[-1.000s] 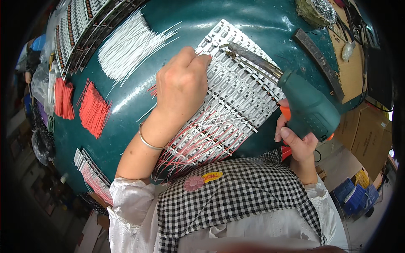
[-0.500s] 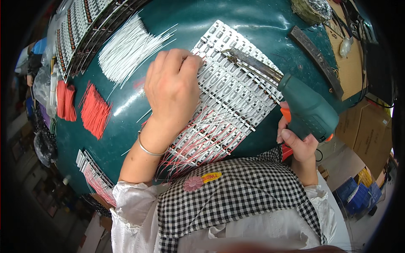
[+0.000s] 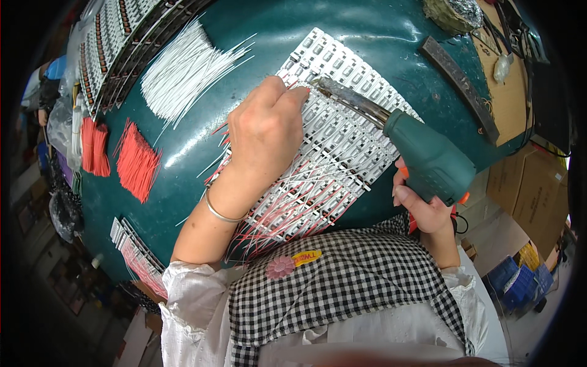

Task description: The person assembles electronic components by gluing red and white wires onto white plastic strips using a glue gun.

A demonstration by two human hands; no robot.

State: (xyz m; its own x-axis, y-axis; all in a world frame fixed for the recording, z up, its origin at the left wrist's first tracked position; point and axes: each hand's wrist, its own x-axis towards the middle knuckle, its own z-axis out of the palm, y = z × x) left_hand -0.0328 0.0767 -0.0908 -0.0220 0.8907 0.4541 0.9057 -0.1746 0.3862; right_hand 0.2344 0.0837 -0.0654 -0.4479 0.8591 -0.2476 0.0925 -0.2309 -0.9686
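A white panel of small circuit boards (image 3: 333,60) lies at a slant on the bench, with red and white wires (image 3: 293,202) trailing over its near part. My left hand (image 3: 266,131) is closed in a pinch over the panel's left edge. Red wire ends (image 3: 224,137) stick out to the left from behind it, and a bit of red shows at its fingertips. My right hand (image 3: 428,211) grips the handle of a green soldering gun (image 3: 431,153) with an orange trigger. The gun's dark tip (image 3: 324,84) points left and is just beside my left fingertips, over the panel.
Bundles of white wires (image 3: 177,76) and red wires (image 3: 139,164) lie to the left. A rack of stacked boards (image 3: 116,55) rises at the far left. A wired board stack (image 3: 131,248) sits nearer. A dark bar (image 3: 458,88) and a foil-topped bowl (image 3: 452,13) are at the right.
My left hand has shifted a little right, with red wire ends now showing beside it. The soldering gun has moved left, bringing its tip close to my left fingertips.
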